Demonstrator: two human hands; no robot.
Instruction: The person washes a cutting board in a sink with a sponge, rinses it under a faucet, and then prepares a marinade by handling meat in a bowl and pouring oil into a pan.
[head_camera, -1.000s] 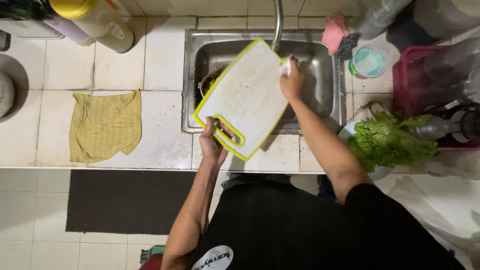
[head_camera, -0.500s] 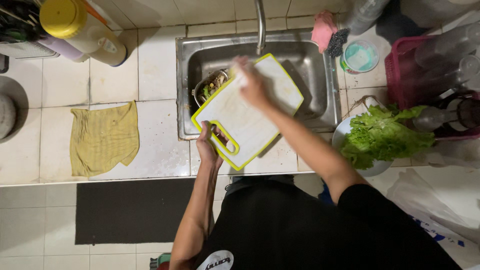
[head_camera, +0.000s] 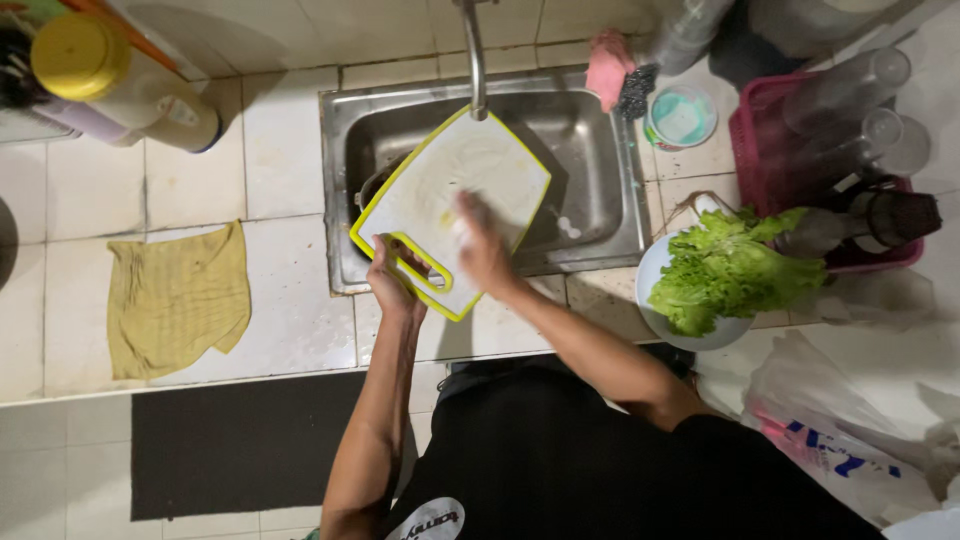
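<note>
A person's left hand (head_camera: 392, 282) is gripping the handle slot of a white, yellow-rimmed cutting board (head_camera: 455, 205) tilted over the steel sink (head_camera: 590, 190); the blurred right hand (head_camera: 482, 245) is pressing its face, grip unclear; lettuce (head_camera: 730, 268) is waiting at three o'clock; washing seems underway, rinsing apparently left.

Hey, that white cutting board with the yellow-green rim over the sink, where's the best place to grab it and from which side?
Probably by the slotted handle at the cutting board's near corner, coming from the counter side. The board tilts over the sink with that corner lowest and nearest the body, and the cut-out lets fingers hook through. The left hand grips there, while the right hand lies flat on the face.
</note>
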